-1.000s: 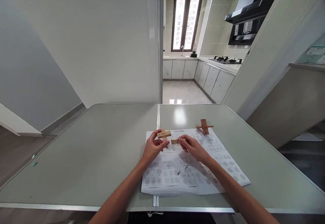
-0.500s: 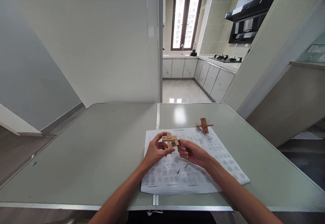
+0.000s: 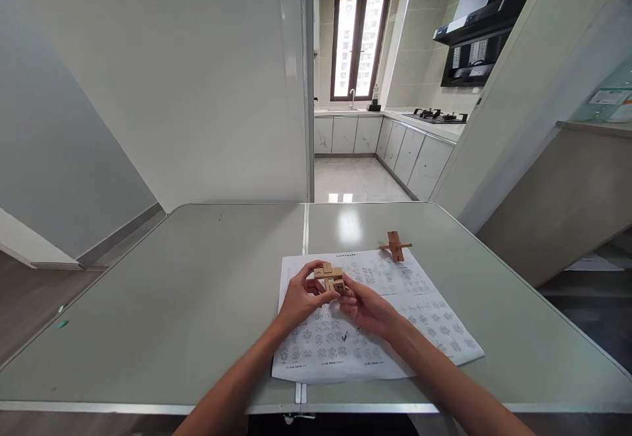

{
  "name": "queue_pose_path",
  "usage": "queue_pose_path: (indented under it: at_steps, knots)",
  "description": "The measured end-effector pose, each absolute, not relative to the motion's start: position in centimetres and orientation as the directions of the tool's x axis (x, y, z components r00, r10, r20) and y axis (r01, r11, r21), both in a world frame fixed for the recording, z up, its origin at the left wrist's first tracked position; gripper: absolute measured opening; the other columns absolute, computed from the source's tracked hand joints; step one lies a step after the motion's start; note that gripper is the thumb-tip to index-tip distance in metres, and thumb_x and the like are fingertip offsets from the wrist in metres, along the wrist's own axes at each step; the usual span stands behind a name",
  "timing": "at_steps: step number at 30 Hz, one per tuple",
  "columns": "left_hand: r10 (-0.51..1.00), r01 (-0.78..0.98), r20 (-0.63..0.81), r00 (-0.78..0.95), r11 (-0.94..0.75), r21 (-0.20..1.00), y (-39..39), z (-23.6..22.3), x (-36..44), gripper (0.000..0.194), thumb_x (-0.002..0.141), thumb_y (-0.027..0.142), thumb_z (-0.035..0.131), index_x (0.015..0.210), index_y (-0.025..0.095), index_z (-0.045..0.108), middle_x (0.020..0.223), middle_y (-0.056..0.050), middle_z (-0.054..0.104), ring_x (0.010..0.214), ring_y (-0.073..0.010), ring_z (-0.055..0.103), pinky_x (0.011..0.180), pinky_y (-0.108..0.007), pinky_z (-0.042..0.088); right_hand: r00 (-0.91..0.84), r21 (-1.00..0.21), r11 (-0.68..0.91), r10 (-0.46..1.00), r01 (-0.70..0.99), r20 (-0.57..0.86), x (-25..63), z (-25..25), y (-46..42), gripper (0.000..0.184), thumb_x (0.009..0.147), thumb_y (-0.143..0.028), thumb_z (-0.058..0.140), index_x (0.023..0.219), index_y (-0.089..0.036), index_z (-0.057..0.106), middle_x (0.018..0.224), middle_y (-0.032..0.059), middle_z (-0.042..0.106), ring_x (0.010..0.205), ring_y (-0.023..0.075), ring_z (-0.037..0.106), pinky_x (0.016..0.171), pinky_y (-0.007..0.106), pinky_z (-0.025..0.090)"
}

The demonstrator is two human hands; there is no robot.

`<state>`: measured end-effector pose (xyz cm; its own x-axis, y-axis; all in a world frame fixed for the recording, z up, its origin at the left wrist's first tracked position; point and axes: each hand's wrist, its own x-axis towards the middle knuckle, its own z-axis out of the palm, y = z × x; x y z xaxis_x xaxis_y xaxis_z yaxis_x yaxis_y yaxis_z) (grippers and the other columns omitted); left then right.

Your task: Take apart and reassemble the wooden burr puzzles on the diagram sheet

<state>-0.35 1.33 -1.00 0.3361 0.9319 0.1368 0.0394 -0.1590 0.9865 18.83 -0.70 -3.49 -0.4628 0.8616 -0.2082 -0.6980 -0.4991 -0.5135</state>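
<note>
Several light wooden puzzle blocks (image 3: 328, 272), marked with dark numbers, are fitted together above the printed sheet (image 3: 320, 350). My left hand (image 3: 299, 301) is closed around their left side, thumb below and fingers behind. On the other side, my right hand (image 3: 368, 307) pinches a short numbered block (image 3: 338, 286) set against the lower right of the group. The fingertips of both hands nearly meet under the blocks. Part of the assembly is hidden behind my fingers. A darker cross-shaped wooden puzzle (image 3: 395, 246) stands at the sheet's far right corner.
Both hands are over a pale green table (image 3: 172, 304) with a metal edge and a central seam. A small teal bit (image 3: 62, 324) lies near its left edge. Beyond the table are a white wall (image 3: 222, 80) and a kitchen doorway.
My right hand has moved left, bringing its numbered block in against the others. My left hand keeps its hold. The view has shifted slightly.
</note>
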Motion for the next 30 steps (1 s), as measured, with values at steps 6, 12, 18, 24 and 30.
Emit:
queue_pose_path:
  at_steps: [6,12,18,24,30]
  knots:
    - [0.941,0.022,0.108,0.321,-0.122,0.992,1.4,-0.9,-0.3,0.068,0.072,0.036,0.091,0.129,0.020,0.058,0.091,0.000,0.067,0.061,-0.0087,0.057,0.056,-0.022,0.050,-0.367,-0.673,-0.374,0.916,-0.638,-0.161,18.2,-3.0,-1.3,0.032,0.088,-0.047,0.082,0.106,-0.022,0.075,0.098,0.0041,0.069,0.076,0.0136,0.057,0.071,0.027,0.052]
    - [0.943,0.021,0.118,0.313,-0.131,0.991,1.3,-0.9,-0.3,0.067,0.072,0.034,0.090,0.130,0.021,0.058,0.091,0.000,0.069,0.063,-0.0100,0.060,0.059,-0.023,0.052,-0.343,-0.773,-0.320,0.929,-0.548,-0.141,18.4,-2.4,-1.7,0.044,0.079,-0.039,0.091,0.118,-0.025,0.075,0.111,0.0046,0.070,0.083,0.0145,0.058,0.080,0.029,0.050]
    - [0.936,0.033,0.159,0.313,-0.178,0.983,1.1,-0.5,-0.3,0.068,0.070,0.035,0.092,0.128,0.022,0.059,0.112,-0.005,0.069,0.067,-0.0092,0.060,0.065,-0.025,0.056,-0.428,-0.855,-0.315,0.895,-0.413,-0.124,19.7,-2.0,-1.3,0.039,0.086,-0.041,0.084,0.120,-0.024,0.077,0.128,0.0088,0.069,0.113,0.0224,0.060,0.092,0.033,0.047]
    - [0.920,0.105,0.209,0.333,-0.256,0.961,0.9,-0.8,-0.3,0.070,0.071,0.037,0.091,0.131,0.022,0.059,0.121,-0.008,0.068,0.070,-0.0109,0.064,0.065,-0.026,0.055,-0.490,-0.884,-0.291,0.868,-0.365,-0.083,20.7,-1.6,-1.1,0.040,0.088,-0.047,0.081,0.121,-0.023,0.078,0.121,0.0098,0.071,0.106,0.0215,0.062,0.092,0.034,0.046]
    - [0.906,0.132,0.238,0.350,-0.300,0.945,0.9,-1.0,-0.4,0.071,0.069,0.040,0.092,0.130,0.023,0.060,0.122,-0.009,0.069,0.069,-0.0119,0.066,0.064,-0.026,0.056,-0.479,-0.882,-0.293,0.873,-0.370,-0.089,21.0,-2.4,-0.9,0.045,0.090,-0.058,0.076,0.114,-0.020,0.079,0.112,0.0103,0.072,0.098,0.0210,0.064,0.091,0.036,0.049]
